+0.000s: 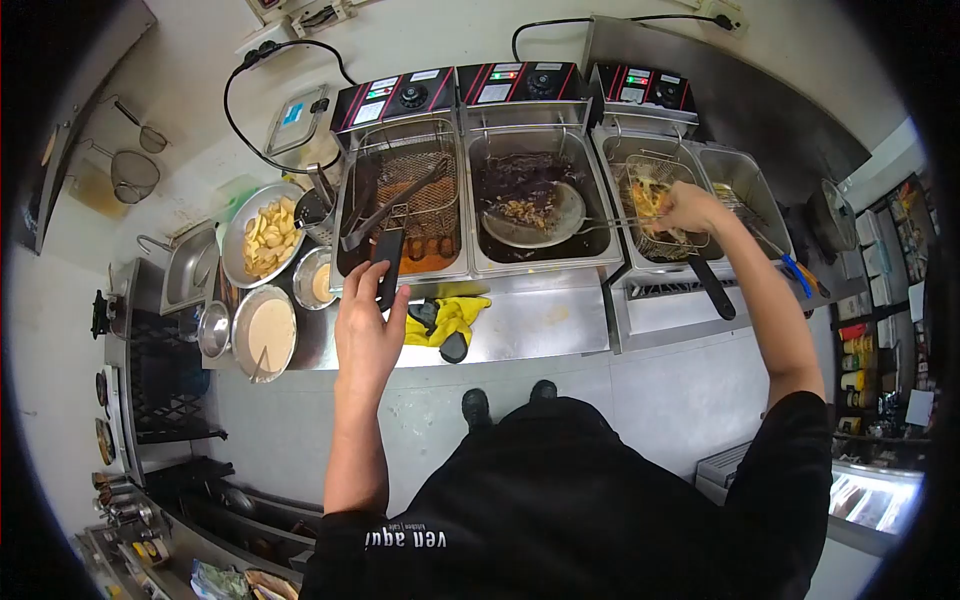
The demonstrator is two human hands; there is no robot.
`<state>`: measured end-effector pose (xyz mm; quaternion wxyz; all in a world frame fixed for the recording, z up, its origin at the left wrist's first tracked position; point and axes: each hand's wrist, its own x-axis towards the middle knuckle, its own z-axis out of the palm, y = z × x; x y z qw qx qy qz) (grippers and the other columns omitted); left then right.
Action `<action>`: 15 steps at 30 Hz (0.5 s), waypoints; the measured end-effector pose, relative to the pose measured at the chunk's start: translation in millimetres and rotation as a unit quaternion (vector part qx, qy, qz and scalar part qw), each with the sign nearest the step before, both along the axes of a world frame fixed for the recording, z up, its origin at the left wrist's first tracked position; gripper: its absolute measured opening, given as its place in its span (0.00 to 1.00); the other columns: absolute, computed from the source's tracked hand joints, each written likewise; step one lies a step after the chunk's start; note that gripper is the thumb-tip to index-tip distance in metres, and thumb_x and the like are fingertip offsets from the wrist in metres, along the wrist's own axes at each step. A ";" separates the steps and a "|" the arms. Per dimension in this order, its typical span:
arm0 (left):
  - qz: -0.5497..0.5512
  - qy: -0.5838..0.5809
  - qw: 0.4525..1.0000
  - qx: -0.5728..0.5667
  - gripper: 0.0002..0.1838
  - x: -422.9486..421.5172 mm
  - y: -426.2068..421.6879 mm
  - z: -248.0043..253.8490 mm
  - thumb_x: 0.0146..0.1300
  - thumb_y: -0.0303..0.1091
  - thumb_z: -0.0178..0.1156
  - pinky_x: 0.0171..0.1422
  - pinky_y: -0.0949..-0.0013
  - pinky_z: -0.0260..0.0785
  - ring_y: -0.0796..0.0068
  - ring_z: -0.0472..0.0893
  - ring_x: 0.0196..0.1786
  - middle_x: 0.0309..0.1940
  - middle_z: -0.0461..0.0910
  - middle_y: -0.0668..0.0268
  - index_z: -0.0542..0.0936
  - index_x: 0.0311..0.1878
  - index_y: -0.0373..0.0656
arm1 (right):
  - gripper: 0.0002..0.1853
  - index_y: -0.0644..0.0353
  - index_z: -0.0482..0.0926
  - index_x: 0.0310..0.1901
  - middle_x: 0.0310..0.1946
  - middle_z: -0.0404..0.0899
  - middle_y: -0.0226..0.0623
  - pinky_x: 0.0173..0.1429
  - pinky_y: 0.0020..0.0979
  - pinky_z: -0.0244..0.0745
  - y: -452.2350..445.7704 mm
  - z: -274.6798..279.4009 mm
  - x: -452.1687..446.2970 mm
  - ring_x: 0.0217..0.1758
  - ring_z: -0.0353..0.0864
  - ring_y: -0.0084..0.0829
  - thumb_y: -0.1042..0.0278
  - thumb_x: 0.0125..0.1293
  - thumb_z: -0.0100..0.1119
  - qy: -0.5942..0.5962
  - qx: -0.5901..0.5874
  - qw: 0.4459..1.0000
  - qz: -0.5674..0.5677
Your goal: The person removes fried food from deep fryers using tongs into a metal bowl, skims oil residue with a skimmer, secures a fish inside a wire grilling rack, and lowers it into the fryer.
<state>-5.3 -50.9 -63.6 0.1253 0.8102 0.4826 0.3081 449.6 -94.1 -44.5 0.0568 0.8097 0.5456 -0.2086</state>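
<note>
My left hand (368, 322) grips the black handle (391, 262) of the left fryer basket (410, 170), thumb on one side and fingers on the other. The basket sits in brown-orange oil, and metal tongs (400, 205) lie across it. My right hand (690, 210) is closed above the right fryer basket (690, 245), which holds yellowish fried food (650, 195). Its fingers meet the thin handle of a round skimmer (535, 232), though the grip itself is partly hidden. Dark fried bits lie in the skimmer, which is over the dark oil of the middle fryer (500, 262).
Left of the fryers stand a bowl of pale sliced pieces (268, 240), a bowl of creamy batter (265, 330) and smaller metal bowls. A yellow-and-black cloth (445, 322) lies on the counter's front. Blue-handled tongs (796, 275) rest at the right. A sink (190, 270) is far left.
</note>
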 end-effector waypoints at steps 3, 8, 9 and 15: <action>0.000 0.003 1.000 0.004 0.19 -1.2 0.7 0.2 0.61 0.34 0.62 0.54 0.56 0.71 0.45 0.77 0.52 0.54 0.73 0.45 0.75 0.53 0.35 | 0.16 0.63 0.85 0.34 0.30 0.82 0.53 0.45 0.39 0.75 -4.9 -27.7 2.4 0.37 0.83 0.46 0.60 0.47 0.71 0.007 0.114 0.993 -0.002; 0.002 0.005 1.000 -0.005 0.19 0.3 -0.2 1.9 0.61 0.34 0.62 0.53 0.56 0.72 0.45 0.77 0.52 0.54 0.73 0.46 0.75 0.53 0.35 | 0.15 0.57 0.86 0.37 0.31 0.82 0.53 0.46 0.41 0.75 -38.3 -42.4 10.6 0.39 0.82 0.49 0.57 0.50 0.70 0.019 0.142 0.990 -0.013; 0.001 0.003 1.000 -0.002 0.19 0.7 0.0 1.7 0.61 0.34 0.62 0.53 0.56 0.72 0.45 0.77 0.52 0.54 0.73 0.46 0.75 0.53 0.35 | 0.15 0.57 0.86 0.37 0.31 0.82 0.53 0.46 0.41 0.75 -42.1 -46.9 16.7 0.39 0.82 0.49 0.57 0.50 0.70 0.019 0.140 0.990 -0.014; -0.004 0.009 1.000 0.003 0.19 2.0 0.3 2.0 0.61 0.34 0.62 0.54 0.56 0.71 0.45 0.77 0.52 0.54 0.73 0.46 0.75 0.53 0.35 | 0.18 0.56 0.84 0.44 0.32 0.82 0.49 0.43 0.42 0.76 -47.5 -46.8 29.2 0.39 0.82 0.48 0.57 0.52 0.68 -0.078 0.173 0.982 0.012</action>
